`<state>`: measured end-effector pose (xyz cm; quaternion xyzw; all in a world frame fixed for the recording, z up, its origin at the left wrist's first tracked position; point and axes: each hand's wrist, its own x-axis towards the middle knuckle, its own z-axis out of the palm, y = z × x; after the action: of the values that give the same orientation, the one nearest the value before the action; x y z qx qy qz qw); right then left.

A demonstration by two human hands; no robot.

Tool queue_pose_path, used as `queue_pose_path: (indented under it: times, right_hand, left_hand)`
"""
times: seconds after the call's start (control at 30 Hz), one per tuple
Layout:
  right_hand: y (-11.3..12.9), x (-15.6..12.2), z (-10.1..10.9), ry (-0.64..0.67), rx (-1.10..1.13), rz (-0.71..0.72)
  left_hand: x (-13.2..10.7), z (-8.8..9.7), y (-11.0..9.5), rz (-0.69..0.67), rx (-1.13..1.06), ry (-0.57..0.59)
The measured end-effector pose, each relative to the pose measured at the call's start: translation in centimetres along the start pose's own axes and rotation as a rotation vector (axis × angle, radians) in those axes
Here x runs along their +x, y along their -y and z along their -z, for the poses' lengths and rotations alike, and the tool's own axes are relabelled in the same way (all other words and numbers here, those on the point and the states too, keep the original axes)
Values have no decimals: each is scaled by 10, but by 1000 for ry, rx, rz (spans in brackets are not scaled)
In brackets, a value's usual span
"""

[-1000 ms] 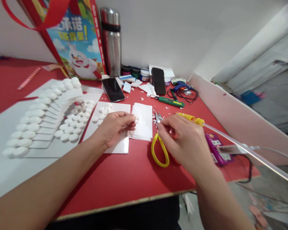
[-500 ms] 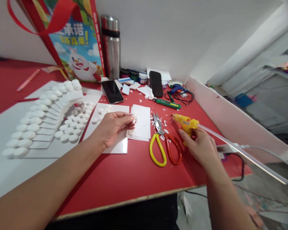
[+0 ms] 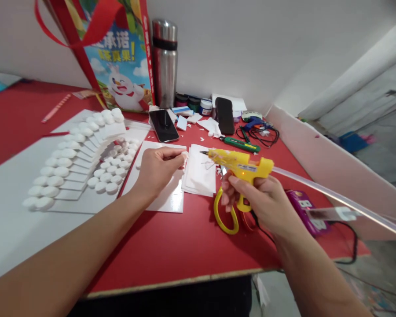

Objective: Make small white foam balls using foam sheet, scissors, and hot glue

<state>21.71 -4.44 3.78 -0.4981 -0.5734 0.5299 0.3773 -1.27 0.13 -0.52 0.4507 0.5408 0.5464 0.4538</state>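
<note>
yellow glue gun (image 3: 239, 166) gripped in right hand (image 3: 264, 200), nozzle toward left hand (image 3: 158, 169).

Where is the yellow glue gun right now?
In the head view, the yellow glue gun is right of centre, held in the right hand above the scissors, nozzle toward the left hand.

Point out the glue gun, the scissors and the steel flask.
glue gun (image 3: 240, 165), head view, yellow barrel.
scissors (image 3: 215, 212), head view, yellow handle loop.
steel flask (image 3: 165, 66), head view, mid body.
</note>
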Motion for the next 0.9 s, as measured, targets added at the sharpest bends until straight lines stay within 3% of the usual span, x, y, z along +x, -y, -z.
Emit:
queue_pose_path:
  times: [0.2, 0.57, 0.9]
  right_hand:
    - [-4, 17, -22, 68, -90, 39]
    - [-14, 21, -24, 45, -116, 23]
    - [-14, 20, -23, 31, -297, 43]
  left_hand:
    - [2, 1, -3, -49, 81, -33]
    - [2, -1, -2, -18, 127, -35]
    - [3, -1, 4, -2, 82, -25]
